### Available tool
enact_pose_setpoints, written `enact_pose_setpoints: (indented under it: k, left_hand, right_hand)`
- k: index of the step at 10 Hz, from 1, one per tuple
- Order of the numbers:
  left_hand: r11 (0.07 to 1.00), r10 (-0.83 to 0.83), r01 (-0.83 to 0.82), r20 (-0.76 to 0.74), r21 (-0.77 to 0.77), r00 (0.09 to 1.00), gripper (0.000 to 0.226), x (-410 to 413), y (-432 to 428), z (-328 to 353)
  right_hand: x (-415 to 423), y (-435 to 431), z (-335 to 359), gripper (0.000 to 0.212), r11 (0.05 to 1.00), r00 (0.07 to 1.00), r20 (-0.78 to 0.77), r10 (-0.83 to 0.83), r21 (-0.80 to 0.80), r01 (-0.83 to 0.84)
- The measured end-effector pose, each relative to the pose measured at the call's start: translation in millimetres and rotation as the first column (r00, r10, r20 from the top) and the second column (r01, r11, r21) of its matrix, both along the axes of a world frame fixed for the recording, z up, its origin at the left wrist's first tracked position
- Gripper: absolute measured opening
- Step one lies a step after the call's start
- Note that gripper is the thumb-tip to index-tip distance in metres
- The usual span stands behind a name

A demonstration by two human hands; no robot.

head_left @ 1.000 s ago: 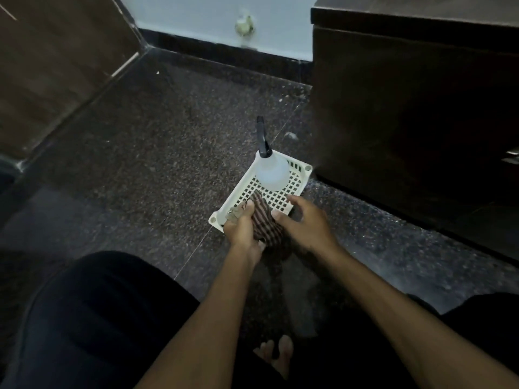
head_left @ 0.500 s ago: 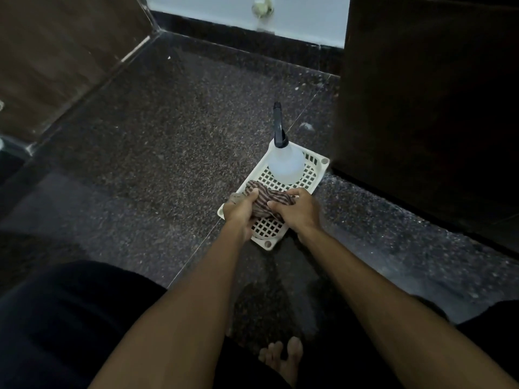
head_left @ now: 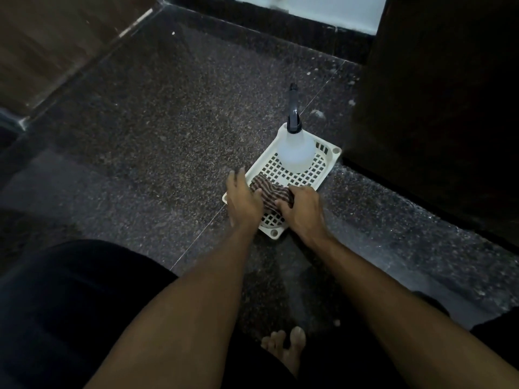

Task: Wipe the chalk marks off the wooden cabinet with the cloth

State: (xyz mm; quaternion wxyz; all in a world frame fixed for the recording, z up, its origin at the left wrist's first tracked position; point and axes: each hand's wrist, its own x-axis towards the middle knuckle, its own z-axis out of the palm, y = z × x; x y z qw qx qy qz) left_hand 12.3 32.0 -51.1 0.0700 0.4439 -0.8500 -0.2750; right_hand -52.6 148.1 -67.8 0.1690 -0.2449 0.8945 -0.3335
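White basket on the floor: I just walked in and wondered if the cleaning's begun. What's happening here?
A person has both hands at a brown striped cloth lying in the white perforated plastic basket. The right hand grips the cloth; the left hand rests beside it, fingers fairly straight over the basket's edge. A translucent spray bottle stands at the basket's far end. The dark wooden cabinet on the right is not yet being wiped.
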Motion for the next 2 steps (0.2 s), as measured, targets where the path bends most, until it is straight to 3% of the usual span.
enact_pose_setpoints:
  k: [1, 2]
  left_hand:
    - [0.919, -0.301, 0.319, 0.11, -0.23, 0.947, 0.06, 9.8, 9.5, -6.2]
    - [0.868, -0.402, 0.45, 0.232, -0.212, 0.886, 0.057, 11.1, 18.0, -6.1]
  right_hand:
    - [2.6, 5.7, 3.3, 0.044, 0.988, 0.953, -0.263, 0.151, 0.06, -0.14]
    - [2.6, 8.1, -1.2, 0.057, 0.952, 0.873, -0.39, 0.292, 0.204, -0.227]
